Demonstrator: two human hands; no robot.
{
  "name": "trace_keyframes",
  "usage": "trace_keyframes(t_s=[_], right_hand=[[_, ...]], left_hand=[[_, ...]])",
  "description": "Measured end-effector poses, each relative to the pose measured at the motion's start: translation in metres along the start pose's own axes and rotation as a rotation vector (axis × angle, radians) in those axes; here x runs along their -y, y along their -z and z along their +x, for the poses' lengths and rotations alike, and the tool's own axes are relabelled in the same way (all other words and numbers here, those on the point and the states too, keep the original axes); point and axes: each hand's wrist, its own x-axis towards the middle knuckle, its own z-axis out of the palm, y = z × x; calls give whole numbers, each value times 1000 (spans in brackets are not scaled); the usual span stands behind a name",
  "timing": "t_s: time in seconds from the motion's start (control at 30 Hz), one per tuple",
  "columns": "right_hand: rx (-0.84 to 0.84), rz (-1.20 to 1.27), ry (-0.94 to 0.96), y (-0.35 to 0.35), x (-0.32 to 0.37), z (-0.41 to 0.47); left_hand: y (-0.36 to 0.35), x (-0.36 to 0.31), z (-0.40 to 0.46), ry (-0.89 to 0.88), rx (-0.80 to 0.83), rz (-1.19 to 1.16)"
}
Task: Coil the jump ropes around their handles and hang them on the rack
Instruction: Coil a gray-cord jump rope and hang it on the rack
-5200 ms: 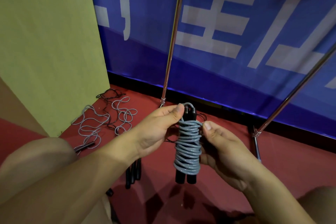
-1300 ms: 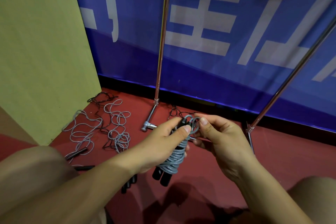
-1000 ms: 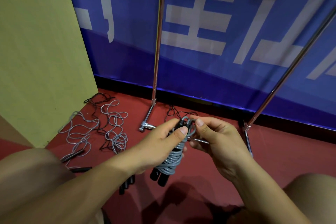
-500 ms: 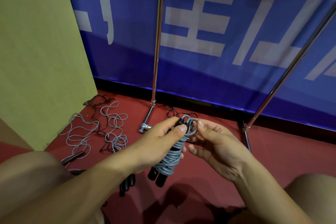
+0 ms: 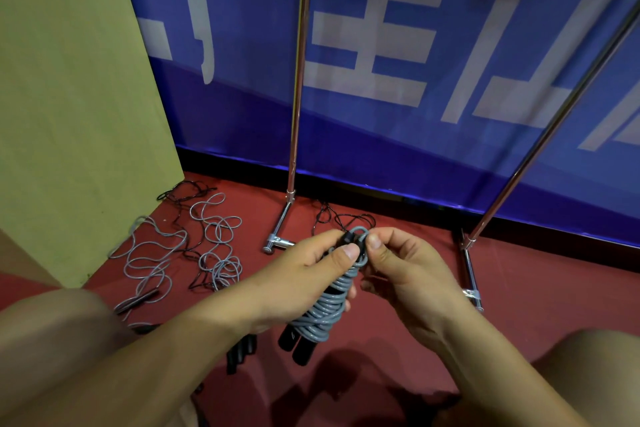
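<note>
A grey jump rope point(image 5: 323, 308) is coiled tightly around its two black handles, tilted with the handle ends pointing down left. My left hand point(image 5: 294, 284) grips the bundle around its upper half, thumb pressed near the top. My right hand point(image 5: 401, 274) pinches the small grey loop at the top of the bundle between thumb and fingers. The chrome rack stands behind, with one upright point(image 5: 297, 80) at centre and a slanted pole point(image 5: 554, 121) at right.
Loose grey rope point(image 5: 214, 246) and thin black rope point(image 5: 187, 191) lie tangled on the red floor at left, with black handles point(image 5: 240, 352) below my left forearm. A yellow-green board point(image 5: 69, 97) stands left; a blue banner point(image 5: 415, 45) is behind. The rack's feet point(image 5: 471, 274) rest on the floor.
The bundle has tilted from upright to slanting. My right hand moved from the bundle's side up to the loop at its top, and now pinches it more tightly.
</note>
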Motion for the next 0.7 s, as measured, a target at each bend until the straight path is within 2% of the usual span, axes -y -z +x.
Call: trace_keyframes(t_s=[0.07,0.13,0.33,0.47,0.7], right_hand=[[-90,-113,128,-3,-5,2],[-128,-150,178,-4,-7,3],[-59,90,-47,-2,12,3],[-4,31,-105,5,15,-3],[78,64,-233,10,14,-3]], left_hand=[[-1,0,2,7,-8,-6],[0,0,3,5,-17,3],[6,-3,5,-55,14,91],[6,-1,6,-88,-5,290],[6,2,1,-157,-74,655]])
